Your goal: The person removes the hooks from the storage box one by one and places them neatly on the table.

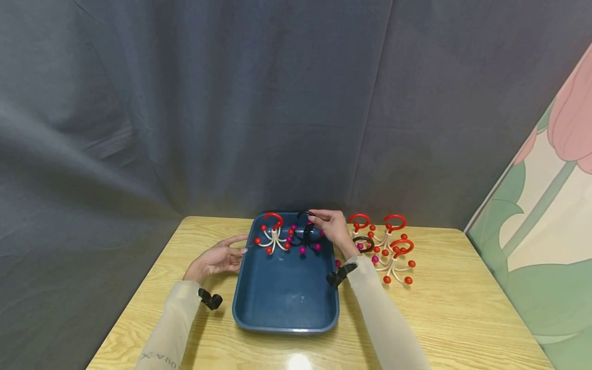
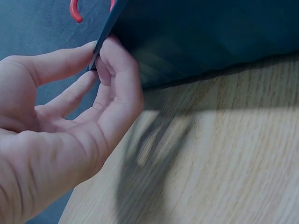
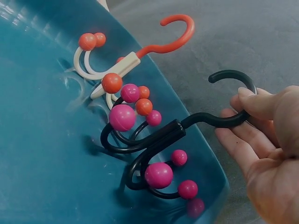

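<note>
My left hand (image 1: 221, 258) pinches the left rim of a deep blue plastic tray (image 1: 284, 293); in the left wrist view the tray's edge (image 2: 106, 32) runs between thumb and fingers. With thumb and fingers my right hand (image 1: 334, 226) holds the black hook (image 3: 243, 81) of a multi-arm hanger (image 1: 306, 237) whose curved black arms end in magenta balls. Those arms are inside the tray at its far right corner, the hook leaning over the far rim. Beside it, at the far left of the tray, a white hanger (image 3: 117, 70) with red hook and red balls leans on the far wall.
Right of the tray, several similar hangers (image 1: 392, 264) lie bunched on the wooden table (image 1: 444, 308), mostly white with red hooks, with a black hook (image 1: 366, 244) among them. A grey curtain (image 1: 277, 113) hangs behind the table. A flower-patterned panel (image 1: 550, 216) borders the right side.
</note>
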`<state>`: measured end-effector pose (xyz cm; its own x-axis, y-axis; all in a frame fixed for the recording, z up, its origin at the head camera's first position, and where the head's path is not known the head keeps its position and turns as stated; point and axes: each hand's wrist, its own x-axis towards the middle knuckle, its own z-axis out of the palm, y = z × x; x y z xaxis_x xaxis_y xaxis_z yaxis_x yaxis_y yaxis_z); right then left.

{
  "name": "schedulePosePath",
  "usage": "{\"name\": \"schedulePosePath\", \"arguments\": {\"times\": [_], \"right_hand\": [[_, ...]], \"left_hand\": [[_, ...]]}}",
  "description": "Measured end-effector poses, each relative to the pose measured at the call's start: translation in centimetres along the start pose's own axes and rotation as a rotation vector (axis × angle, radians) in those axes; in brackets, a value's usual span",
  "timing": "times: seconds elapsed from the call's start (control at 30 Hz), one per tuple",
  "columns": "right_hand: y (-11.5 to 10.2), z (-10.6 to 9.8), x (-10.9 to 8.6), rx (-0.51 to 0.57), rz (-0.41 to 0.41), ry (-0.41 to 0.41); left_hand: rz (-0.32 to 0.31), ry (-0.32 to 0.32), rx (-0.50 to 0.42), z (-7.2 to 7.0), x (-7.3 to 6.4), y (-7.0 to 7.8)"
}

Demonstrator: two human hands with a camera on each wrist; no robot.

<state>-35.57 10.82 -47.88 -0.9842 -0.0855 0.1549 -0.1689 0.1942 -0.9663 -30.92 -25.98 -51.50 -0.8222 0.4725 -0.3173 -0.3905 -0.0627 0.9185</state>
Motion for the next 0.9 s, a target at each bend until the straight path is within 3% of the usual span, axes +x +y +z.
{"name": "schedulePosePath", "arguments": {"times": [0.9], "right_hand": [[-3.2,-1.1,-0.3,-0.008,-0.031,-0.022]], "left_hand": [[-0.001,-0.008,0.001,0.2,-0.1,0.2]]}}
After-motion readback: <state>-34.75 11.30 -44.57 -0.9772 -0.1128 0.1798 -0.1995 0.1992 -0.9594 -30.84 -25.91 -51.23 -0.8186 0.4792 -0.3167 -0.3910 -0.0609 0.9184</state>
